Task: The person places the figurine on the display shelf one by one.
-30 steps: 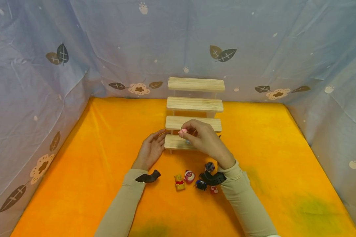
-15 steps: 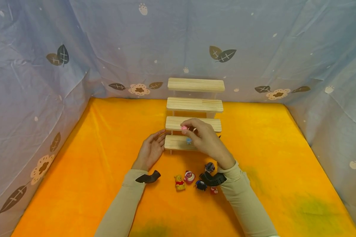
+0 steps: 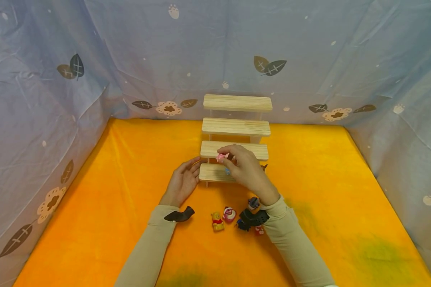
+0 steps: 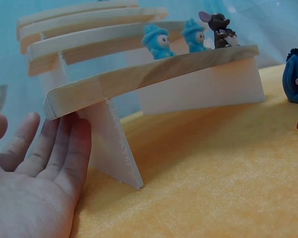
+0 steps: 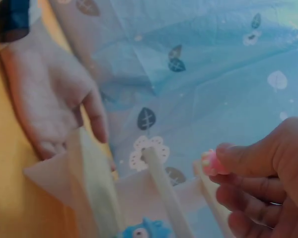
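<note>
My right hand (image 3: pixel 249 169) pinches a small pink figurine (image 3: pixel 220 157) between thumb and fingers, above the lower steps of a wooden tiered display stand (image 3: pixel 210 173). Straight and relaxed, the fingers of my left hand (image 3: pixel 182 181) touch the left end of the lowest step from beside and below, as the left wrist view shows. On that step stand two blue figurines in hats, one (image 4: pixel 158 42) left of the other (image 4: pixel 194 36). A brown figurine with pink ears (image 4: pixel 221 30) is at the step's right end. In the head view my right hand hides part of this row.
Several toy figurines lie on the orange cloth (image 3: pixel 136 159) in front of the stand: a yellow bear in red (image 3: pixel 217 221), a pink-and-white one (image 3: pixel 229 214), a grey one (image 3: pixel 253 202) and others partly behind the right wrist strap (image 3: pixel 254 217). Patterned fabric (image 3: pixel 222 48) walls the back and sides.
My right hand, with the pink figurine, rises slightly and then dips a little to the left; its wrist shifts left, uncovering more of the brown figurine. My left hand stays in place.
</note>
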The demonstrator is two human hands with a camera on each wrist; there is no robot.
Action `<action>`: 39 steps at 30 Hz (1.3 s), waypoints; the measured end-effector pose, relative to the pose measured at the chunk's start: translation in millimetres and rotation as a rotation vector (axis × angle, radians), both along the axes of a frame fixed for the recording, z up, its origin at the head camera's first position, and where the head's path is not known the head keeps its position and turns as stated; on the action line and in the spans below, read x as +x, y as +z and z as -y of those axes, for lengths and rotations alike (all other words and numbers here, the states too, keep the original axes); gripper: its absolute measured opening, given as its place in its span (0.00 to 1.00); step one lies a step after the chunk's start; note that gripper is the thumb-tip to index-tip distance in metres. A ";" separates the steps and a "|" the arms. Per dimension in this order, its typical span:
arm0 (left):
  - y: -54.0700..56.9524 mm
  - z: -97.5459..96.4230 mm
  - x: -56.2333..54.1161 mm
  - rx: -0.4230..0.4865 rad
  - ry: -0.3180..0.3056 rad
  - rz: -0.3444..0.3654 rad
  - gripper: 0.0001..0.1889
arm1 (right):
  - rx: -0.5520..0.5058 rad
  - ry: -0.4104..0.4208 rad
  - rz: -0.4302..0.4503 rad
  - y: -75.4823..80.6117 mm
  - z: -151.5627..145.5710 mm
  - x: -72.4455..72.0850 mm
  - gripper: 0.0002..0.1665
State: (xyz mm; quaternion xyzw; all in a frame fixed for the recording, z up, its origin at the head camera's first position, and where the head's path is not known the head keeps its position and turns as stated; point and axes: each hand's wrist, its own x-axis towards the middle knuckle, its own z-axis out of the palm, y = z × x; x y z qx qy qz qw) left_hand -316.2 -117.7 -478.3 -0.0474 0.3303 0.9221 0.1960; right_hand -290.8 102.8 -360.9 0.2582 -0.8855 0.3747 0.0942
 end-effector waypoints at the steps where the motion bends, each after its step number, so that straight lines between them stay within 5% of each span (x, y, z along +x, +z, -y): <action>1: -0.1 0.1 0.0 -0.002 -0.001 0.001 0.17 | 0.024 -0.006 -0.006 -1.5 1.3 -0.4 0.14; 13: -0.4 0.0 -0.2 0.002 0.003 -0.002 0.17 | 0.195 -0.028 -0.134 -19.4 10.1 -6.1 0.10; 39: -0.6 0.1 -0.6 0.006 -0.003 -0.003 0.17 | 0.375 -0.002 -0.142 -29.5 18.5 -3.2 0.08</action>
